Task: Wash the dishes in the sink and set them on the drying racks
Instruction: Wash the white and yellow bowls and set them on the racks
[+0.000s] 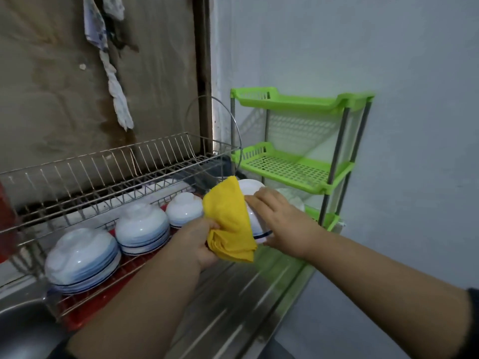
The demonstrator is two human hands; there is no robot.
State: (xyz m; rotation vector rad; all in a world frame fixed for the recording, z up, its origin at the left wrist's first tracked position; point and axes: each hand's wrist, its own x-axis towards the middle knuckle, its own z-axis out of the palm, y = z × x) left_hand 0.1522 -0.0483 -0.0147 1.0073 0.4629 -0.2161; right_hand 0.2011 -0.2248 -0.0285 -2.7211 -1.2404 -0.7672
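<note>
My left hand (201,240) grips a folded yellow cloth (229,221) and holds it against a white bowl with a blue rim line (252,193). My right hand (281,220) holds that bowl from the right side, fingers curled over its base. The bowl is upside down and tilted, above the steel counter beside the metal dish rack (103,177). Three stacks of upturned white bowls sit on the rack's lower tier: a large stack (80,257), a middle stack (141,228) and a small stack (184,208). The sink (23,325) shows at the bottom left corner.
A green plastic three-tier shelf (298,161) stands to the right of the rack, against the grey wall. A red tray (85,307) lies under the rack. A rag (114,81) hangs on the brown wall above. The ribbed steel drainboard (233,307) runs below my arms.
</note>
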